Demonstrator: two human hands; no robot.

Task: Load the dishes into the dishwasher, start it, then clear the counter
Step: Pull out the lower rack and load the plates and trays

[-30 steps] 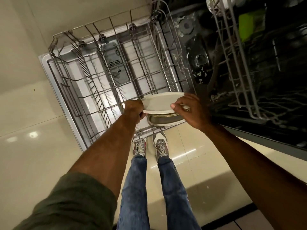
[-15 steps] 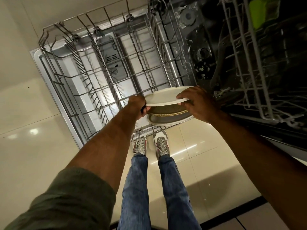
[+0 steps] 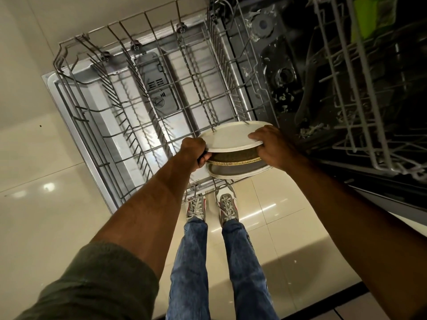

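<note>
Head view: both hands hold stack of plates over near edge of bottom rack [image 3: 138,93]. L hand [image 3: 194,151] curled tight on stack's left rim, thumb betw. plates. R hand [image 3: 270,146] pinches right rim of top plate [image 3: 228,137], fingers on top, thumb under. Top plate white, tilted, gap to lower plate [image 3: 238,173] at front. Rack sits over open dishwasher door [image 3: 76,107]. Upper rack [image 3: 346,88] at right, green item [image 3: 369,17] behind its wires. Shoes [image 3: 196,207] on tiled floor [image 3: 46,227].
</note>
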